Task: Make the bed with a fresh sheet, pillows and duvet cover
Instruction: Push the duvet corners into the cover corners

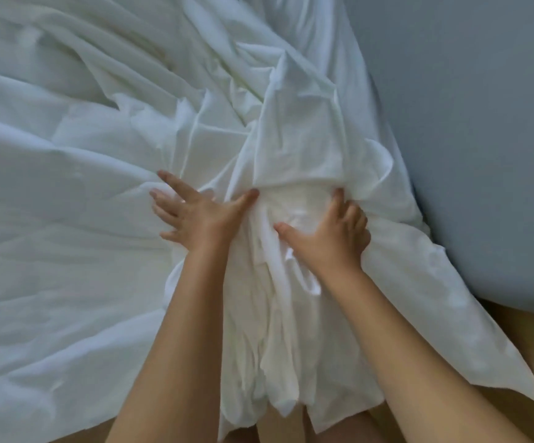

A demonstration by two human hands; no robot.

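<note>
A white sheet [67, 193] lies crumpled over the bed and fills most of the head view. One bunched part of it [291, 308] hangs over the near edge between my arms. My left hand [195, 215] lies on the cloth with its fingers spread and straight, the thumb against the bunched fold. My right hand [329, 231] grips the same bunch from the right, its fingers curled into the cloth and the thumb pressed on top. The blue-grey fitted sheet [467, 139] on the mattress shows bare at the right.
Light wooden floor [515, 330] shows along the bottom and at the lower right, beyond the rounded corner of the mattress. A pointed corner of the white cloth [515, 378] reaches down over the floor.
</note>
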